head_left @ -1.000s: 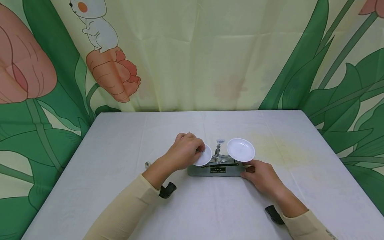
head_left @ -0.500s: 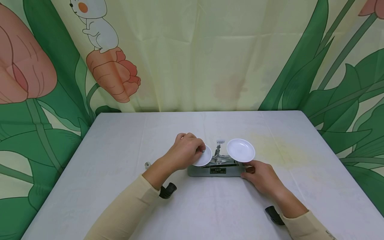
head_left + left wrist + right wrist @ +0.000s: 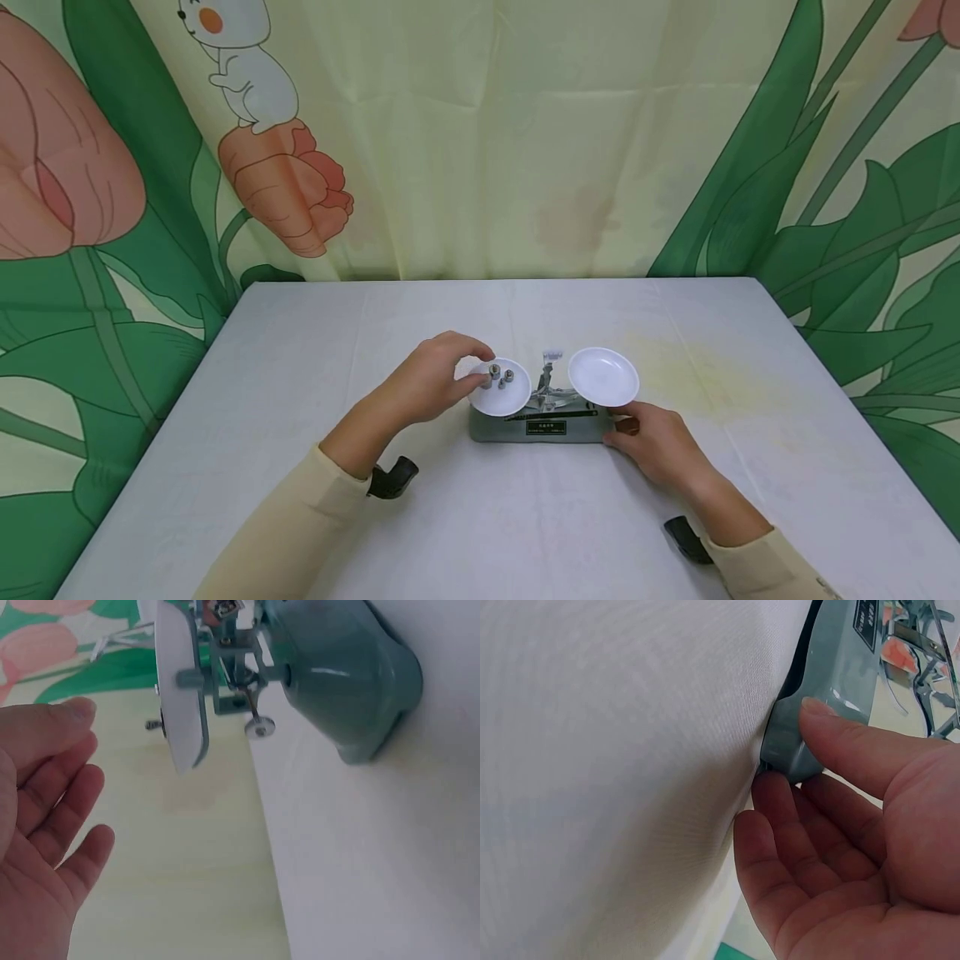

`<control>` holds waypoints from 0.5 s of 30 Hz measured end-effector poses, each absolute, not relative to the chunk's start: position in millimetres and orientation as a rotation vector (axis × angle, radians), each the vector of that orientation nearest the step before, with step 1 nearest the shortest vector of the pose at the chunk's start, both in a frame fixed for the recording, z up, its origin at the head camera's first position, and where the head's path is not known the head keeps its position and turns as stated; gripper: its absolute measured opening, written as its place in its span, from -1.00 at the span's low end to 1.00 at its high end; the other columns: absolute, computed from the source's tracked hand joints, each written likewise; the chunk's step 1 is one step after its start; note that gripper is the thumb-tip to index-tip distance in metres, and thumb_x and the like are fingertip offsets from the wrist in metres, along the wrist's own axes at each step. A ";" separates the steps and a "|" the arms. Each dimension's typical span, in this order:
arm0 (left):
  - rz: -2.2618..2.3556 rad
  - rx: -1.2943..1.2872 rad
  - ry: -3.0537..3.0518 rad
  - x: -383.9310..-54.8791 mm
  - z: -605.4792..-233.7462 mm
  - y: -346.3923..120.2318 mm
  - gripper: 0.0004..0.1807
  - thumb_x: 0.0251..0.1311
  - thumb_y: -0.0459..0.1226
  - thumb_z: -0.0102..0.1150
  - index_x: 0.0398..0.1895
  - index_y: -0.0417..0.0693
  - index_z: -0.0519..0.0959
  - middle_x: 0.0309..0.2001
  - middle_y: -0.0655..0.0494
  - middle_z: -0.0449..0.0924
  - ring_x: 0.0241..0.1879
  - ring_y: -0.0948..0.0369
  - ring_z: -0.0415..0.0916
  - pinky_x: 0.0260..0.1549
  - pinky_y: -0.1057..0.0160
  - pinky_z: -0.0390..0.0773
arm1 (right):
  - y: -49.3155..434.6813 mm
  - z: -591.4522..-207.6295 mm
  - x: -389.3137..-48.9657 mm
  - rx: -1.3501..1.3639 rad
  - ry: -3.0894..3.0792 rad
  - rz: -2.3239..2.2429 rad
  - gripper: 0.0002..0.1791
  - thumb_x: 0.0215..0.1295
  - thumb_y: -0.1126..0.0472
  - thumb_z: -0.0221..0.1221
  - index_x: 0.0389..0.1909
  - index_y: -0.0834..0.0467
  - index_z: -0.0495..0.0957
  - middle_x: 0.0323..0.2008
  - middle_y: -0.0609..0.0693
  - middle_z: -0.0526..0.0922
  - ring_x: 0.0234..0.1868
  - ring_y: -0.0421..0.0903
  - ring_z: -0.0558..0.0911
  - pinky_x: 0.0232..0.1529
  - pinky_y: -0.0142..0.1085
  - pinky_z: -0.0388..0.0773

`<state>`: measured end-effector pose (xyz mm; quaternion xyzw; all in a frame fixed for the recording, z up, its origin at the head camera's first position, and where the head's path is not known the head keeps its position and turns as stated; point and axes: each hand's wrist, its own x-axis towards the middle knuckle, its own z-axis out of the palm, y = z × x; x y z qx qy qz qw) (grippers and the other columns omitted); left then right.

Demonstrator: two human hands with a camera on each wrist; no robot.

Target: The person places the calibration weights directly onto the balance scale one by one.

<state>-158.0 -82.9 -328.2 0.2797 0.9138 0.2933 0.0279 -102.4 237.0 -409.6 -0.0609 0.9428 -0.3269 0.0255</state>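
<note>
A grey-green balance scale [image 3: 495, 431] stands on the table, carrying two white pans. On the left pan [image 3: 501, 407] lie several small metal pieces [image 3: 509, 376], too small to name surely. My left hand [image 3: 431, 379] is at that pan's left edge, thumb and forefinger spread apart. In the left wrist view the same hand [image 3: 45, 802] is apart from the pan [image 3: 176, 690] and holds nothing. The right pan [image 3: 603, 377] bears nothing. With thumb and fingers, my right hand [image 3: 855, 840] grips the right end of the scale's base [image 3: 825, 682].
A white cloth covers the table [image 3: 525, 517]. Behind its far edge hangs a printed curtain [image 3: 495, 167] with flowers and a rabbit. The black wrist bands [image 3: 393, 478] sit below each wrist.
My left hand has let go of a small metal piece on the left pan and drawn back left, its fingers spreading. The left forearm now covers the small item on the table. The right hand stays put.
</note>
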 end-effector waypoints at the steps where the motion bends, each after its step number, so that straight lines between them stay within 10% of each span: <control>1: 0.918 0.863 2.826 -157.8 -329.0 -86.5 -0.68 0.25 -0.33 0.35 0.08 -0.07 0.64 0.09 0.08 0.62 0.19 0.07 0.49 0.16 0.07 0.49 | 237.1 -409.6 -102.4 -0.187 2.914 -1.011 -0.57 0.14 0.28 0.39 0.04 0.31 0.61 -0.13 0.13 0.73 -0.13 0.06 0.72 0.00 0.08 0.55; 15: 1.068 0.693 2.888 -151.9 -347.6 -142.8 -0.54 0.15 -0.29 0.45 0.14 -0.11 0.62 0.11 0.04 0.63 0.17 0.01 0.52 0.12 -0.04 0.52 | 237.6 -410.0 -102.5 -0.183 2.909 -1.003 -0.57 0.14 0.28 0.40 0.04 0.30 0.61 -0.13 0.12 0.73 -0.14 0.03 0.72 -0.01 0.06 0.56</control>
